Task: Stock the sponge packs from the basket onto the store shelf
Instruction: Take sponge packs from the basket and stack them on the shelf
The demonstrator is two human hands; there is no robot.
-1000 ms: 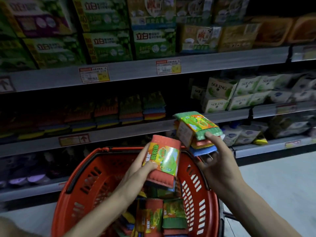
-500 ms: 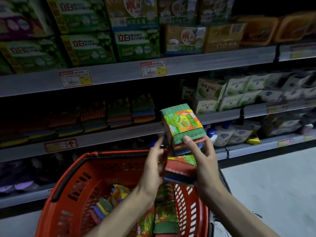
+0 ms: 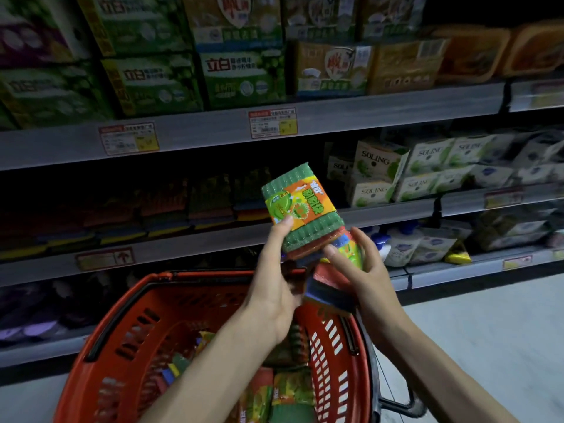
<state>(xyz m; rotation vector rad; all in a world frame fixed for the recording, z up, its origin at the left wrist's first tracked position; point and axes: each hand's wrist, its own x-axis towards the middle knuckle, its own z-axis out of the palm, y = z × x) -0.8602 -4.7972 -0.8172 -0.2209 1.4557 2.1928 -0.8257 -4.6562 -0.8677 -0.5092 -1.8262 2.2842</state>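
Note:
Both hands hold two stacked sponge packs above the red basket [image 3: 128, 325]. The upper sponge pack [image 3: 300, 209] has a green top and an orange-green label; my left hand [image 3: 274, 279] grips its near left edge with the thumb on the label. A second sponge pack [image 3: 331, 290], red and blue, sits under it, held by my right hand [image 3: 363, 276] from the right side. More sponge packs [image 3: 287, 392] lie in the basket. The middle shelf [image 3: 183, 239] carries a dim row of stacked sponge packs [image 3: 210, 199] to the left of my hands.
Green and yellow detergent boxes [image 3: 241, 71] fill the top shelf above price tags [image 3: 272, 123]. White Soling boxes [image 3: 378, 172] stand to the right on the middle shelf, with pouches [image 3: 427, 244] below them. Grey floor [image 3: 488, 331] lies to the right.
The two packs, held apart one second ago, have come together into one stack. The stack has risen toward the middle shelf, and the view has shifted right.

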